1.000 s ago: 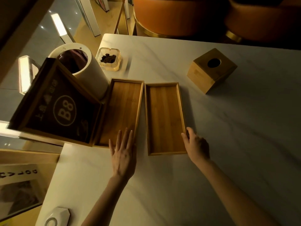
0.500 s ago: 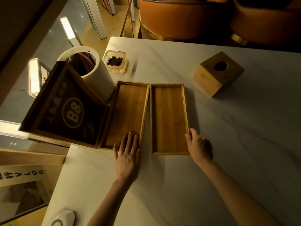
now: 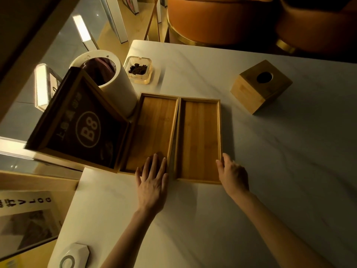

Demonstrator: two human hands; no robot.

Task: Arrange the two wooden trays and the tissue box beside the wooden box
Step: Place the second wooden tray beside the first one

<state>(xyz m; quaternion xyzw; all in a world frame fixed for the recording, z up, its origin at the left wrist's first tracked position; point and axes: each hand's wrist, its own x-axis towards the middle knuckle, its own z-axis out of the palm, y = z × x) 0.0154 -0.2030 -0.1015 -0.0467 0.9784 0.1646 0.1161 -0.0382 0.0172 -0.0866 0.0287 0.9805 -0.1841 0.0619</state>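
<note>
Two shallow wooden trays lie side by side on the white marble table [image 3: 212, 219]. The left tray [image 3: 154, 124] sits against the wooden box [image 3: 83, 128], a tall box with a dark "B8" panel at the table's left edge. The right tray [image 3: 200, 136] touches the left tray at the far end, with a thin gap near me. My left hand [image 3: 152, 182] lies flat, fingers spread over the left tray's near end. My right hand [image 3: 232, 175] presses its fingertips against the right tray's near right corner. The cube-shaped wooden tissue box [image 3: 259, 88] stands apart at the far right.
A white cylindrical bin [image 3: 114, 88] stands behind the wooden box. A glass ashtray [image 3: 138, 69] with dark contents sits beside it. A white octagonal device [image 3: 69, 256] lies at the near left corner. Orange chairs [image 3: 222, 18] stand beyond the table's far edge.
The right tray has slid left until it meets the left tray, closing the gap. My left hand has moved forward onto the left tray's near end.
</note>
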